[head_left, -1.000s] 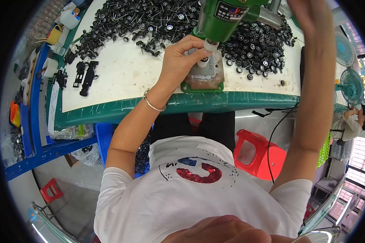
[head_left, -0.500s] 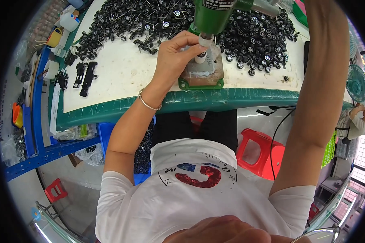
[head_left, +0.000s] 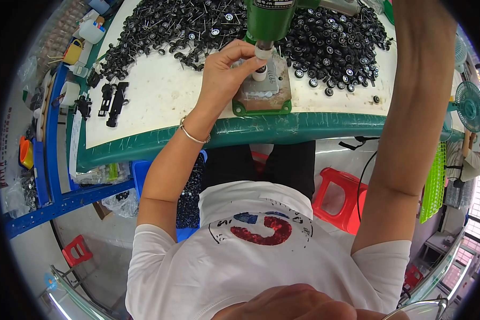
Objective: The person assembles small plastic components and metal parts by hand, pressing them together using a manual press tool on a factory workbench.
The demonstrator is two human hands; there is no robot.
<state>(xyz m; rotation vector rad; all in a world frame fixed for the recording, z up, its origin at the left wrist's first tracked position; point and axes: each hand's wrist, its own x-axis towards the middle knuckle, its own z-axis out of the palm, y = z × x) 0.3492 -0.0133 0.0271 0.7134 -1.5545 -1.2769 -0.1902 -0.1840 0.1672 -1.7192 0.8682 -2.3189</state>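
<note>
My left hand (head_left: 230, 68) is at the green bench press (head_left: 271, 21), with thumb and forefinger closed just under the white tip (head_left: 264, 52) of its ram. What they pinch, if anything, is hidden by the fingers. Directly below the thumb, a small black toy wheel (head_left: 261, 69) sits on a white post (head_left: 259, 77) that rises from the press base (head_left: 269, 98). My right forearm (head_left: 418, 101) reaches up past the press's right side, and its hand is beyond the top edge of the picture.
Behind the press lie a heap of black wheels on axles (head_left: 170, 32) and a heap of loose wheels (head_left: 328, 48). Black toy chassis (head_left: 114, 104) lie at the table's left. A green padded edge (head_left: 218, 132) borders the table; a red stool (head_left: 338, 200) stands below.
The whole view has shifted slightly, so the press sits a little further left in it. My left hand keeps its place under the ram, and my right arm is still raised.
</note>
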